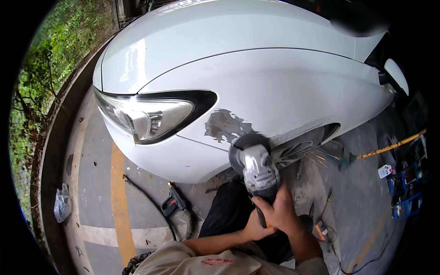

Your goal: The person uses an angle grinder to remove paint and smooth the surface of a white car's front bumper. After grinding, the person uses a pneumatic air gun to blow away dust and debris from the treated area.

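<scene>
Grinder (260, 172) between headlight (165, 118) and wheel (295, 149)

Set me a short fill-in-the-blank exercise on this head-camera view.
1. The left hand grips the silver-and-black angle grinder farther from its metal head than the ____ hand.
2. Beside the grey spoked wheel, glowing orange ____ fly.
3. The ragged dark patch on the glossy white car sits just right of the clear-lensed ____.
4. A crumpled translucent plastic bag lies near the picture's ____ edge.

Missing words: right; sparks; headlight; left.
</scene>
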Available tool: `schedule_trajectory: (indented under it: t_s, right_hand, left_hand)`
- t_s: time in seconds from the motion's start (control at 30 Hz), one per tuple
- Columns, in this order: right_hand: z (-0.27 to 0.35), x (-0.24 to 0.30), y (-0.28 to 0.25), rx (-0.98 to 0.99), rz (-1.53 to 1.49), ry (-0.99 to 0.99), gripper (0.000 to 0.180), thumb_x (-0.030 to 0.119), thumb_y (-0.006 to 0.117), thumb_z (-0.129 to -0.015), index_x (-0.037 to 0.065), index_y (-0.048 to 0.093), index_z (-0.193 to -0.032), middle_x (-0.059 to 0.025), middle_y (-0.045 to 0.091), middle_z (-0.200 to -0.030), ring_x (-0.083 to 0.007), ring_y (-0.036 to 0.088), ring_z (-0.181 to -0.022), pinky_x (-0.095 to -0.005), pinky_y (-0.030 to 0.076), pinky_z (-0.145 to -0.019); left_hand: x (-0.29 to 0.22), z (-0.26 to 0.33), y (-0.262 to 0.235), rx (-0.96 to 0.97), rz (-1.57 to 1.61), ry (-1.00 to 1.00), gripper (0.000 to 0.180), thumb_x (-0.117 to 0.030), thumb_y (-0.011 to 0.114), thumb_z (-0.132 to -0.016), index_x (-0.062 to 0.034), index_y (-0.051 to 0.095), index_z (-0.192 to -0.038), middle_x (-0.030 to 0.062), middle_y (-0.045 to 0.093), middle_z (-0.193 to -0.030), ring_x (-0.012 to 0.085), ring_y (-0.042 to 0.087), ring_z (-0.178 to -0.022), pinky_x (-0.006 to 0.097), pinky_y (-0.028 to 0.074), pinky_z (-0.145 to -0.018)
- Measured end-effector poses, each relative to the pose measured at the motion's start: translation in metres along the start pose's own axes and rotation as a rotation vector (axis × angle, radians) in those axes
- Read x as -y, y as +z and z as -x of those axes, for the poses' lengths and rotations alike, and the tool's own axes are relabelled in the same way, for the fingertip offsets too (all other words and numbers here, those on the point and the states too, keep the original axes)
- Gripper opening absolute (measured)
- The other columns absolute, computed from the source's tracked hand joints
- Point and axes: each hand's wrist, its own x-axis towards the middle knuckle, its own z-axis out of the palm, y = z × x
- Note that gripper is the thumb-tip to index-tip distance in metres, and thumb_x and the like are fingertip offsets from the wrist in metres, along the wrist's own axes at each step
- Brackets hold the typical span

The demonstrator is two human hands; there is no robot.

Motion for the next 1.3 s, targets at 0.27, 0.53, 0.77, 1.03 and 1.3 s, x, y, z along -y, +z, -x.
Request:
schedule_trajectory:
  t_s: [0.27, 0.53, 0.77, 1.03, 1.3]
  right_hand:
    - [-0.009, 0.011, -0.002, 0.040, -0.028, 0.024, 0.073, 0.039, 0.076, -0.075, -0.009, 0.039, -0.116, -0.0259, 0.060, -0.095, -0.0438, 0.061, -0.089, -0.0446, 0.048, -0.074]
    - [-0.005, 0.015, -0.002, 0.144, -0.103, 0.152, 0.066, 0.037, 0.074, -0.076, -0.006, 0.041, -0.115, -0.0239, 0.059, -0.099, -0.0396, 0.060, -0.092, -0.0418, 0.047, -0.079]
    - [-0.012, 0.019, 0.009, 0.165, -0.178, 0.120, 0.069, 0.041, 0.073, -0.077, -0.007, 0.041, -0.115, -0.0256, 0.060, -0.099, -0.0402, 0.061, -0.095, -0.0425, 0.048, -0.079]
    - [-0.016, 0.022, 0.027, 0.156, -0.266, 0.019, 0.068, 0.043, 0.072, -0.078, -0.008, 0.043, -0.113, -0.0269, 0.060, -0.094, -0.0417, 0.062, -0.088, -0.0436, 0.049, -0.075]
    - [-0.012, 0.022, 0.026, 0.168, -0.295, 0.075, 0.062, 0.041, 0.072, -0.078, -0.004, 0.045, -0.111, -0.0200, 0.060, -0.096, -0.0343, 0.062, -0.089, -0.0399, 0.047, -0.079]
  left_hand:
    - [0.004, -0.009, 0.000, -0.016, -0.007, 0.071, 0.059, -0.019, 0.076, -0.064, 0.0018, 0.049, -0.113, 0.0120, 0.061, -0.101, 0.0223, 0.060, -0.092, 0.034, 0.047, -0.083]
    - [-0.016, 0.001, 0.002, 0.014, 0.019, -0.019, 0.059, -0.017, 0.076, -0.066, 0.0008, 0.048, -0.115, 0.0103, 0.060, -0.104, 0.0195, 0.060, -0.097, 0.033, 0.047, -0.085]
    - [-0.026, 0.004, -0.009, -0.099, -0.024, 0.015, 0.049, -0.019, 0.075, -0.066, 0.0014, 0.054, -0.105, 0.0096, 0.063, -0.095, 0.0192, 0.062, -0.090, 0.032, 0.049, -0.079]
    - [-0.041, 0.016, -0.023, -0.135, -0.074, -0.054, 0.052, -0.020, 0.076, -0.066, 0.0009, 0.051, -0.107, 0.0089, 0.061, -0.092, 0.0195, 0.062, -0.087, 0.033, 0.049, -0.078]
    - [-0.041, 0.026, -0.023, -0.138, -0.128, -0.110, 0.064, -0.018, 0.076, -0.066, -0.0002, 0.043, -0.118, 0.0107, 0.058, -0.103, 0.0204, 0.060, -0.094, 0.033, 0.048, -0.082]
